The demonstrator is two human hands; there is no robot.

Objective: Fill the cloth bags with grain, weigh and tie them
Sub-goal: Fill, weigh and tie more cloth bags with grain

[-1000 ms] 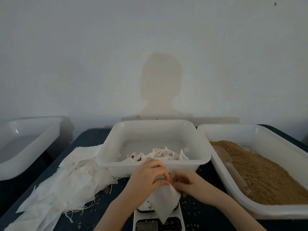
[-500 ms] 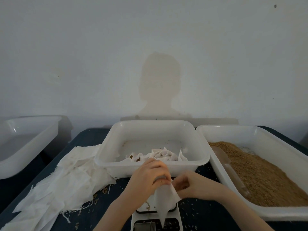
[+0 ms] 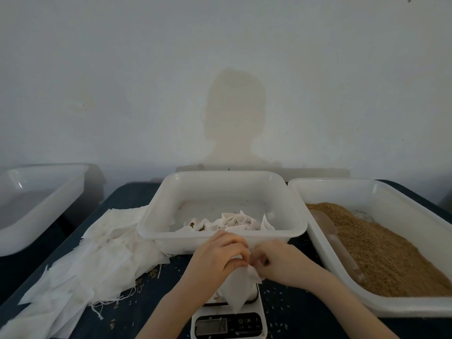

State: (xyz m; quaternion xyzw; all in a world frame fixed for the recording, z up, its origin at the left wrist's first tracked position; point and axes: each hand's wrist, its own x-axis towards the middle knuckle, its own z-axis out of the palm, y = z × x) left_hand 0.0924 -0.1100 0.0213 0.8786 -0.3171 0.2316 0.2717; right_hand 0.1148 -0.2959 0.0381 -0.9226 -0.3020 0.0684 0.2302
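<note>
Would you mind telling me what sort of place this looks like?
Probably a small hand-packing workbench: a tray of grain, a pile of empty cloth bags, and a digital scale by a plain wall.

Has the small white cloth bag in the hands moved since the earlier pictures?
Yes. The small white cloth bag has gathered upward, so less of it hangs over the white digital scale.

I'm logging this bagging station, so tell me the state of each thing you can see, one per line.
Cloth bag: held over the scale, top gathered by both hands.
Left hand: grips the bag's top.
Right hand: pinches the bag's top edge.
Scale: display reading too blurred to tell.
Middle tub: holds a few filled bags.
Grain tub: filled with grain, scoop lying in it.
Empty bags: piled loose on the table.
</note>
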